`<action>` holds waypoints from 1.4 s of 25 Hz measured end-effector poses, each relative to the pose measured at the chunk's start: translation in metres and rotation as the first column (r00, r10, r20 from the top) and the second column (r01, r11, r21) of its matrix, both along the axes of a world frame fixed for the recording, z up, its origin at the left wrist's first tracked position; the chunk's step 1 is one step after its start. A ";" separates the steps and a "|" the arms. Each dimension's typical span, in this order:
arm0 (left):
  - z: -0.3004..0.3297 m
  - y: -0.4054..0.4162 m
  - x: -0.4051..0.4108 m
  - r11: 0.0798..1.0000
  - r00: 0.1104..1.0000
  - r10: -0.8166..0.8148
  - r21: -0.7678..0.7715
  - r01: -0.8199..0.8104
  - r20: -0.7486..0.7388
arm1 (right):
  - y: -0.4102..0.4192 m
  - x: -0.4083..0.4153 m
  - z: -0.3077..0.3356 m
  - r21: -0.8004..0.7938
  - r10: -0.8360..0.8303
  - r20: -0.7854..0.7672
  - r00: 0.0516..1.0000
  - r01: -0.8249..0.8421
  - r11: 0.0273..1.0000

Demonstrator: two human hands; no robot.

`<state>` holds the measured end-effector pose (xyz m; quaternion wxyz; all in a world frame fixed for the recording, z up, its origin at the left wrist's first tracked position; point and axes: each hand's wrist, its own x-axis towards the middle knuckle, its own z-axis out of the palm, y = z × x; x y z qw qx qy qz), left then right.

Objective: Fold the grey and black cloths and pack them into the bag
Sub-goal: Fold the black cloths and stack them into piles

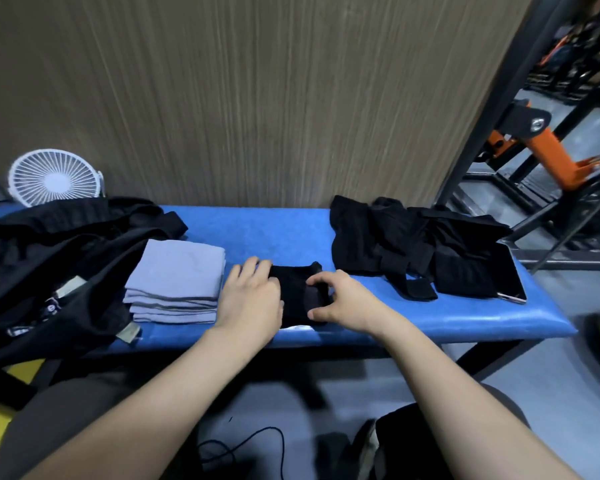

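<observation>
At frame centre, the small black cloth (297, 292) lies on the blue tabletop (430, 320); left hand (250, 299) presses it with fairly straight fingers (253, 268), right hand (347, 303) pinches its right edge.

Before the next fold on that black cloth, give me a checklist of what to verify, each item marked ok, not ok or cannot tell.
1. Left hand rests on the black cloth, pinning its left part: ok.
2. Right hand has its fingers curled on the cloth's right edge: ok.
3. Cloth lies flat and square under the hands: cannot tell, mostly covered.
4. Folded grey stack sits tidy beside the left hand: ok.
5. Bag open to take cloths: ok, its mouth gapes at left.
6. All black cloths folded: not ok, the black pile at right is still crumpled.
</observation>
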<state>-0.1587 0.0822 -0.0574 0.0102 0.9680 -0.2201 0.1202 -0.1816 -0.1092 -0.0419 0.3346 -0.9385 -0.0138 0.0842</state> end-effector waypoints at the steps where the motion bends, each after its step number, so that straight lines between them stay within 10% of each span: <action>1: -0.001 0.005 0.004 1.000 1.000 0.000 0.028 -0.001 0.022 | 0.008 0.004 -0.001 -0.008 0.011 0.001 1.000 -0.011 1.000; 13: -0.005 0.029 0.023 0.999 0.996 -0.005 -0.038 0.008 0.087 | 0.026 0.025 -0.007 0.059 0.093 0.090 0.992 -0.098 0.993; 24: 0.014 -0.062 0.016 0.918 0.981 -0.191 -0.346 0.192 0.040 | -0.087 -0.020 0.003 0.245 -0.335 0.344 0.877 0.260 0.934; 35: 0.002 -0.165 0.007 0.843 0.929 -0.361 -0.396 0.364 0.085 | -0.211 -0.063 -0.023 -0.306 -0.505 0.414 0.757 0.639 0.706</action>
